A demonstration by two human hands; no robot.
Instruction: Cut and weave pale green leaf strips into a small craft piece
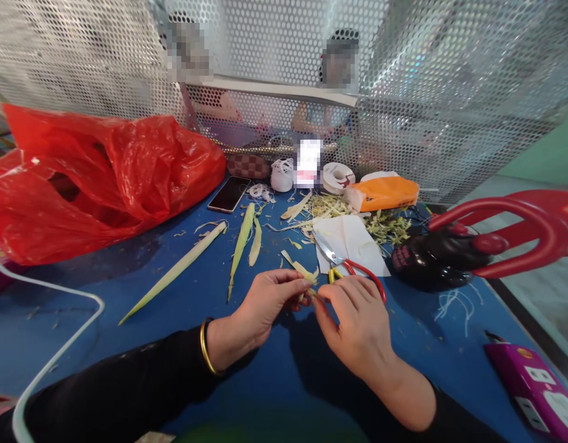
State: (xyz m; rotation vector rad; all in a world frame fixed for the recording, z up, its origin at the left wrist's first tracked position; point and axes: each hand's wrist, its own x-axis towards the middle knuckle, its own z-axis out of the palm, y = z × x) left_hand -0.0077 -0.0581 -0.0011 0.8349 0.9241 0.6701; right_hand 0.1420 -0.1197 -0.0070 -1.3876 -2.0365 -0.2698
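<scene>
On the blue table [265, 394] we have at the left a red plastic bag [149, 160], whose contents we cannot tell, and toward the back an orange packet [388, 193], which shows some whitish material at its left end. Between the two hands is the pale husk strip [304, 271]: our left hand [258, 304] pinches it between thumb and fingers, while our right hand [360, 323] has its fingertips drawn together on its lower end. The strip points up past our left fingertips, just to the left of the scissors [328, 250].
</scene>
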